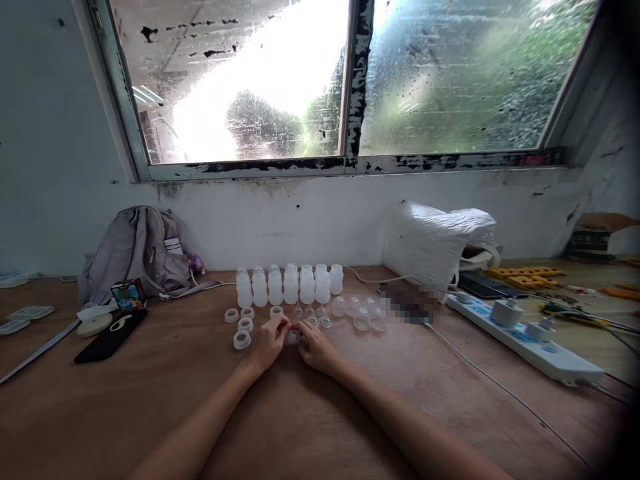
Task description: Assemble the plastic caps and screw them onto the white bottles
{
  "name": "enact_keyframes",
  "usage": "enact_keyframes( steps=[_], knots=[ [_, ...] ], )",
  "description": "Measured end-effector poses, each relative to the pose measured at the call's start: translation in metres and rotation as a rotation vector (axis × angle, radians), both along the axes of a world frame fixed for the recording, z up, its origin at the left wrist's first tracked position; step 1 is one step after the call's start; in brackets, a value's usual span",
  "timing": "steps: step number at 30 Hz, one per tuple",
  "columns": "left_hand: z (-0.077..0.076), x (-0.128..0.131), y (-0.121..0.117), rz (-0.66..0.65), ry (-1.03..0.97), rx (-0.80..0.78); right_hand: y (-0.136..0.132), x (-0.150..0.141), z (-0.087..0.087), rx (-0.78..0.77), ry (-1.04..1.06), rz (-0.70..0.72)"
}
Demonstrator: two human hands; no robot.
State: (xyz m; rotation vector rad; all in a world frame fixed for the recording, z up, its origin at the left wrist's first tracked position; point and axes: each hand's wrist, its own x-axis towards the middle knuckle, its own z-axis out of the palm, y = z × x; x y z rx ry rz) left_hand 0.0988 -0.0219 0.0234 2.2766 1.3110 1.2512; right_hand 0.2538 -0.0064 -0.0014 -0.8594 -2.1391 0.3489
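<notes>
Window (353, 87): metal frame, dark paint flaking in patches; hazy, spotted glass above the table's back edge.
Table (320, 427): brown, wood-look sheet with a dull sheen; bare surface spreads between the two forearms (395, 407), and from the white rings across to the dark phone-like slab (111, 335).
Plastic bag (430, 243): whitish, crinkled film, bulging against the wall at back right.
Backpack (133, 250): soft grey cloth, slumped at back left, its strap trailing toward the bottles.
Power strip (530, 343): long white plastic bar with blue sockets, slanting along the right side.
Bottles (275, 285): frosted, rounded, slightly waisted, upright in a close row before the wall.
Left hand (270, 343): beside the rings, angled inward.
Right hand (316, 347): close opposite, just in front of the teats.
Fingers: on both hands, pinched nearly together upon the small translucent piece.
Caps (361, 308): clear, smooth domes, grouped right of the teats.
Rings (242, 341): whitish, open-centred, left of the hands.
Teats (325, 322): glossy, see-through, narrow above round bases.
Small translucent piece (292, 338): between the two hands; exact outline hidden.
</notes>
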Motion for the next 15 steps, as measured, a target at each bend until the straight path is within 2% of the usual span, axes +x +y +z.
enact_keyframes(
  steps=[3,7,10,15],
  knots=[
    [0.001,0.002,-0.001,0.006,-0.162,-0.088,-0.002,-0.002,0.003,-0.013,0.057,-0.012],
    [0.002,0.006,-0.005,0.011,-0.292,-0.160,-0.006,-0.004,0.010,-0.103,0.167,-0.123],
    [0.004,0.007,-0.009,0.008,-0.261,-0.151,-0.008,-0.005,0.014,-0.163,0.243,-0.188],
    [0.005,0.006,-0.010,-0.013,-0.100,-0.085,-0.007,-0.004,0.013,-0.276,0.342,-0.185]
  ],
)
